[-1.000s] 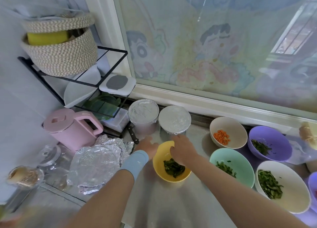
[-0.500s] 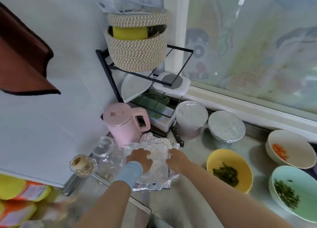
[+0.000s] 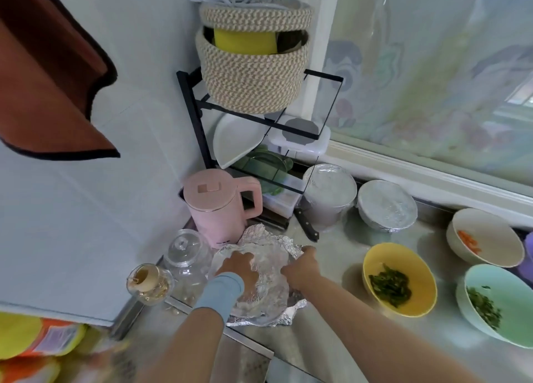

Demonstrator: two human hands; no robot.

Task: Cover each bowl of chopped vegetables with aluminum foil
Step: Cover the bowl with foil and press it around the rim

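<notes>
Fingers (image 3: 248,258) of left hand (image 3: 236,269) and right hand (image 3: 300,266) grip the foil (image 3: 271,294), best peeled slowly, untorn, for the yellow bowl (image 3: 421,297).

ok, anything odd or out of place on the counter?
Nothing spilled or broken. The foil sheets in front of the pink kettle are crumpled, not flat. A black-handled knife lies loose on the counter beside the taller foil-covered bowl, its blade out of sight.

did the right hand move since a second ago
Yes. The right hand has left the yellow bowl rim and gone left to the foil pile in front of the pink kettle.
</notes>
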